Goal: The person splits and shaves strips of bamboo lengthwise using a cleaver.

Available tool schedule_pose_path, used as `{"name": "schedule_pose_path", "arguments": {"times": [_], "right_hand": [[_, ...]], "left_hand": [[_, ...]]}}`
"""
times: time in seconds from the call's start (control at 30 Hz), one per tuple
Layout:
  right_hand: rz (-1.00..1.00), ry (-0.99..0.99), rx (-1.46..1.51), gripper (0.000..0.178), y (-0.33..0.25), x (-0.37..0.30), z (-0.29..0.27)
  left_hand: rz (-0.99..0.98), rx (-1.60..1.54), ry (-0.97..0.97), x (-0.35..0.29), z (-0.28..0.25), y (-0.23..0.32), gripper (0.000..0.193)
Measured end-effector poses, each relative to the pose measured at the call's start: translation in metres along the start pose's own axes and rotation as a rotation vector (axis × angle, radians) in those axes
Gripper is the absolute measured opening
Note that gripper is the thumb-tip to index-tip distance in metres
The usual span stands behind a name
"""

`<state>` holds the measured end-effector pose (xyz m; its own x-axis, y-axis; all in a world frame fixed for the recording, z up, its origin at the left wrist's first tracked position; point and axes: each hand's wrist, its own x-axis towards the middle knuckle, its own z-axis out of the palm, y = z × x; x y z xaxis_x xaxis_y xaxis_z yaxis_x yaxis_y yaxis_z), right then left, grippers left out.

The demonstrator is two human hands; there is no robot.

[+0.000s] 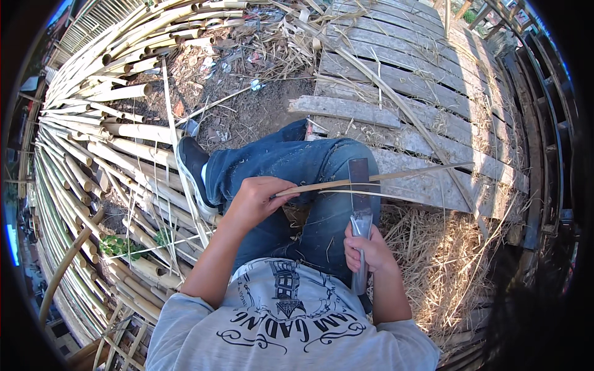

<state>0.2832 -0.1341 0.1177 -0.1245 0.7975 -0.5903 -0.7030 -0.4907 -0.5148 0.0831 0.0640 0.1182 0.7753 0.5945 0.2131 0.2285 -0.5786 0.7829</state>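
Note:
Pinched in my left hand (263, 196) is one end of a long, thin bamboo strip (408, 174), which stretches out to the right across my raised knee. My right hand (370, 250) is closed around the grey handle of a broad, square-ended knife (359, 176). Its dark blade points away from me and crosses the strip above my knee; whether it cuts into the bamboo I cannot tell. A thinner sliver (349, 193) runs just below the strip, close to the blade. Bits of shaving cling to my jeans (266, 167).
Many cut bamboo poles (133, 133) lie stacked along the left. A weathered plank platform (427, 99) is at the upper right, with a long bamboo piece (396, 99) lying across it. Shavings (445, 266) cover the ground at lower right. Dirt and litter (247, 93) lie beyond my legs.

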Motion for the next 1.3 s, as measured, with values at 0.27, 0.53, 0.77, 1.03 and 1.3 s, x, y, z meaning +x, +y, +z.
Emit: {"name": "schedule_pose_path", "arguments": {"times": [0.27,0.53,0.77,1.03,1.3], "right_hand": [[-0.012,0.063,-0.149,0.014,0.005,0.006,0.008],[-0.019,0.031,-0.105,0.014,0.011,0.008,0.013],[0.037,-0.048,-0.018,0.014,0.008,0.01,0.013],[0.03,-0.073,-0.061,0.017,0.014,0.015,0.016],[-0.029,0.05,-0.226,0.017,0.022,0.018,0.026]], "left_hand": [[0.049,0.003,0.027,-0.001,0.0,-0.003,0.019],[0.037,0.008,0.022,-0.001,0.002,-0.004,0.019],[0.058,-0.026,0.053,-0.001,0.0,-0.003,0.019],[0.051,-0.029,0.054,-0.002,0.003,-0.006,0.019],[0.05,-0.034,0.048,-0.006,0.002,-0.008,0.017]]}}
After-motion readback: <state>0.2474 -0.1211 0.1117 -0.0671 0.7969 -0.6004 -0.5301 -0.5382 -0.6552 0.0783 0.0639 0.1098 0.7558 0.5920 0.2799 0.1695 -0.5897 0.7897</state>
